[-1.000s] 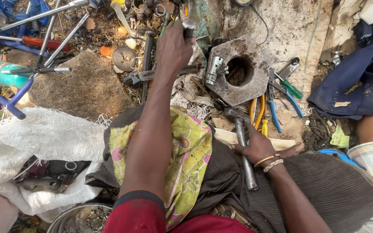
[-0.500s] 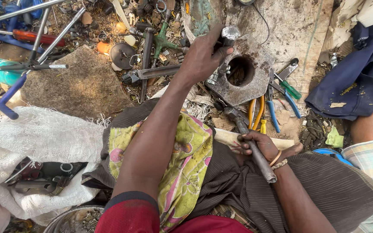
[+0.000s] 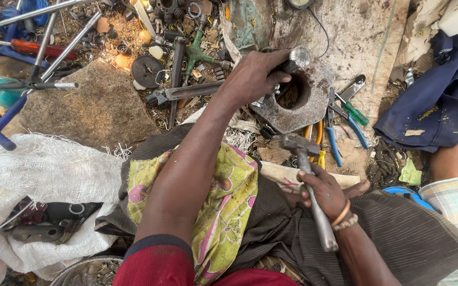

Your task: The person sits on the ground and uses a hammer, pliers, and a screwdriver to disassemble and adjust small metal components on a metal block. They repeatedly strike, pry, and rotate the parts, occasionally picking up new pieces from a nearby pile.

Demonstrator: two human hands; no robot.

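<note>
The left hand (image 3: pixel 253 74) was closed around a small shiny metal part (image 3: pixel 298 57), holding it at the rim of a flat metal block (image 3: pixel 314 106) with a round hole, which lay on the ground among scattered tools. The right hand (image 3: pixel 322 193) gripped the handle of a hammer (image 3: pixel 306 175), its head raised just below the block. Blue-handled pliers (image 3: pixel 340 143) and a green screwdriver (image 3: pixel 353 111) lay just beside the block, and a white sack (image 3: pixel 43 175) lay well to the left.

A steel hammer (image 3: pixel 309 180), head up, near a rusty holed metal block (image 3: pixel 298 103) bearing a shiny round-headed piece (image 3: pixel 299 57)
</note>
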